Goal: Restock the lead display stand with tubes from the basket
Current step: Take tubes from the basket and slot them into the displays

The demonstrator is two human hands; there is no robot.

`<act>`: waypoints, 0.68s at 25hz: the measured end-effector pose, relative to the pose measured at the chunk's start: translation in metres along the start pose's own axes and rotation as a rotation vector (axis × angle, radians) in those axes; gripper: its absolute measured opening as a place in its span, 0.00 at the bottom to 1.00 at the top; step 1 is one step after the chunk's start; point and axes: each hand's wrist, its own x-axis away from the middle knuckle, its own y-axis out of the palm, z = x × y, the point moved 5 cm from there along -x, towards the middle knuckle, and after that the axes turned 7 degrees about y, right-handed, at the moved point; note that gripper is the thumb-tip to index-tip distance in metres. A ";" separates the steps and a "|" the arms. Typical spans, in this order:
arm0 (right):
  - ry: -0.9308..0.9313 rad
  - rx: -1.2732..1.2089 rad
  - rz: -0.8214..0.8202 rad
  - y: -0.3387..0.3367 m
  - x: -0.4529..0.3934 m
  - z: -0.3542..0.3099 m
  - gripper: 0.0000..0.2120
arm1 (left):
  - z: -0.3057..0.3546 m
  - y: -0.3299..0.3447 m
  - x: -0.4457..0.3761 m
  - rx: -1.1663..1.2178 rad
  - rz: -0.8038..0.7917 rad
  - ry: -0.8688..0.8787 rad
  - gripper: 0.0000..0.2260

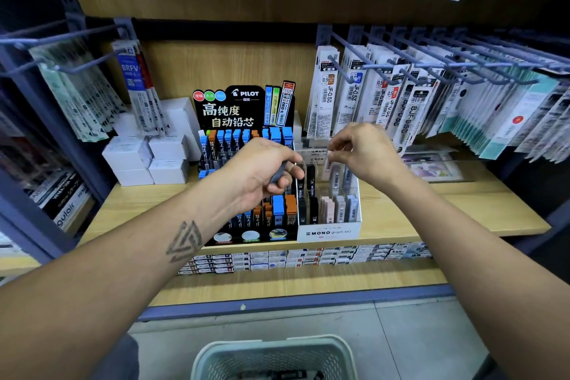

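Mid-restock. Left hand (262,170) grips a grey tube (279,172) over the white lead stand (328,233); right hand (365,154) pinches something blurred. Rear slots partly unfilled; basket (274,355) holds more tubes.

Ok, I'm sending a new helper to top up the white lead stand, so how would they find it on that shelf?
Look at the wooden shelf under the hooks of hanging refill packs. At its front edge two stands sit side by side, and yours is the white lead stand on the right. Its neighbour, the Pilot stand, is black with blue and orange tubes, while this one reads MONO graph MG.
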 end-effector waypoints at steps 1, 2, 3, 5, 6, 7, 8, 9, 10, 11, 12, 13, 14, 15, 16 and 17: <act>0.008 0.018 -0.020 0.005 0.000 -0.001 0.05 | 0.000 -0.001 0.000 -0.006 -0.001 -0.003 0.10; 0.016 0.045 -0.035 0.010 0.000 -0.002 0.05 | -0.001 -0.001 0.000 -0.011 -0.002 -0.005 0.10; 0.018 0.080 -0.039 0.015 0.000 -0.003 0.05 | -0.001 -0.002 0.000 -0.014 -0.003 -0.006 0.10; 0.013 0.171 -0.031 0.021 0.002 -0.006 0.04 | -0.002 -0.002 0.000 -0.018 -0.001 -0.009 0.10; 0.011 0.220 -0.026 0.023 0.003 -0.008 0.04 | -0.002 -0.001 0.000 -0.020 -0.001 -0.010 0.10; 0.010 0.261 -0.030 0.025 0.004 -0.011 0.04 | -0.002 0.000 0.000 -0.021 -0.002 -0.010 0.10; 0.003 0.295 -0.028 0.026 0.006 -0.013 0.05 | -0.002 0.000 0.000 -0.021 -0.003 -0.010 0.10; -0.003 0.321 -0.024 0.027 0.006 -0.014 0.04 | -0.001 0.001 0.001 -0.021 -0.004 -0.008 0.11; -0.005 0.342 -0.018 0.028 0.006 -0.014 0.04 | -0.001 0.001 0.001 -0.021 -0.004 -0.007 0.11; -0.003 0.363 -0.013 0.028 0.006 -0.015 0.03 | -0.001 0.001 0.000 -0.023 -0.003 -0.006 0.11; -0.005 0.391 -0.008 0.029 0.006 -0.015 0.03 | -0.001 0.001 0.000 -0.023 -0.001 -0.007 0.11; -0.014 0.424 -0.002 0.029 0.006 -0.015 0.03 | -0.002 0.000 0.000 -0.020 -0.002 -0.011 0.11; -0.022 0.453 0.000 0.029 0.006 -0.016 0.03 | -0.002 -0.001 0.000 -0.010 -0.011 -0.020 0.11; -0.028 0.479 0.006 0.030 0.007 -0.016 0.03 | -0.004 0.000 0.001 0.007 -0.027 -0.034 0.12; -0.034 0.498 0.019 0.030 0.008 -0.016 0.04 | -0.004 0.000 0.002 0.026 -0.045 -0.047 0.12; -0.045 0.509 0.038 0.030 0.008 -0.016 0.04 | -0.005 0.001 0.002 0.039 -0.059 -0.059 0.13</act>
